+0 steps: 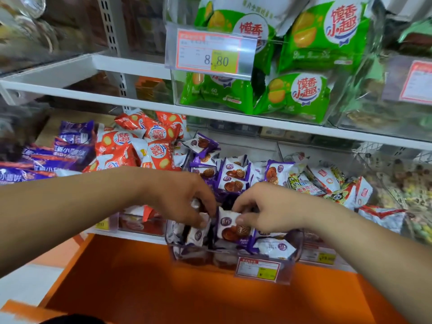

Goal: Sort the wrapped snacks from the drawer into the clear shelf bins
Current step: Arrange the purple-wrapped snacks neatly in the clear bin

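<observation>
Both hands reach over a clear shelf bin filled with small purple-and-white wrapped snacks. My left hand curls its fingers round one of these packets at the bin's front left. My right hand pinches another purple-and-white packet by its top edge, holding it upright just above the pile. More of the same packets lie heaped toward the back of the bin.
Red snack packs and purple packs fill bins to the left. Green packs sit in a clear bin on the shelf above, behind a price tag. Mixed snacks lie right. An orange drawer surface spreads below.
</observation>
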The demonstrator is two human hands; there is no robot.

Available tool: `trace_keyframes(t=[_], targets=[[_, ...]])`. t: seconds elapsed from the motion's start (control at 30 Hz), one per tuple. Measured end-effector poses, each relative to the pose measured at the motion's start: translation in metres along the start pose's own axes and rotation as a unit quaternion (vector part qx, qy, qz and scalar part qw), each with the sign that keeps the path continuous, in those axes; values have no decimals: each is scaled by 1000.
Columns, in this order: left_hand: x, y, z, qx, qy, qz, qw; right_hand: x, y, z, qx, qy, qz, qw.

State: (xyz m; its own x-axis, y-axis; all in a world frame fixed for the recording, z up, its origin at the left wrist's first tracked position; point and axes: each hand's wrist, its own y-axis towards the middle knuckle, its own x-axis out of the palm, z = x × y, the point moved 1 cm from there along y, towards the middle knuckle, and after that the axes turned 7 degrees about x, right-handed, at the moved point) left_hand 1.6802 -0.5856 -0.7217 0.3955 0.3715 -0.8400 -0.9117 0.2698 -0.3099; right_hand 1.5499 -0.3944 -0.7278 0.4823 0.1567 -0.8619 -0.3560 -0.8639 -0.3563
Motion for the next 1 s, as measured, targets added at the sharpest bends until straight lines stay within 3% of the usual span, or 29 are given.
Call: trace_keyframes(t=[0.1, 0.4, 0.6, 0.67, 0.8, 1.0], targets=[[5, 0, -2, -1, 11, -6, 1000, 0, -1, 4, 10, 1, 20, 1000], [-23, -11, 0, 30, -118, 112, 986, 10, -11, -4, -10, 27, 29, 999], [-31, -20, 6, 20, -172, 172, 970, 7, -14, -16, -21, -38, -40, 998], [-30, -20, 9, 15, -197, 184, 963, -2, -16, -16, -13, 1, -35, 999], [-27, -20, 9, 10, -270, 173, 947, -14, -18, -7, 1, 85, 91, 992], [-24, -13, 14, 20, -357, 202, 912, -9, -20, -11, -18, 254, 50, 966]])
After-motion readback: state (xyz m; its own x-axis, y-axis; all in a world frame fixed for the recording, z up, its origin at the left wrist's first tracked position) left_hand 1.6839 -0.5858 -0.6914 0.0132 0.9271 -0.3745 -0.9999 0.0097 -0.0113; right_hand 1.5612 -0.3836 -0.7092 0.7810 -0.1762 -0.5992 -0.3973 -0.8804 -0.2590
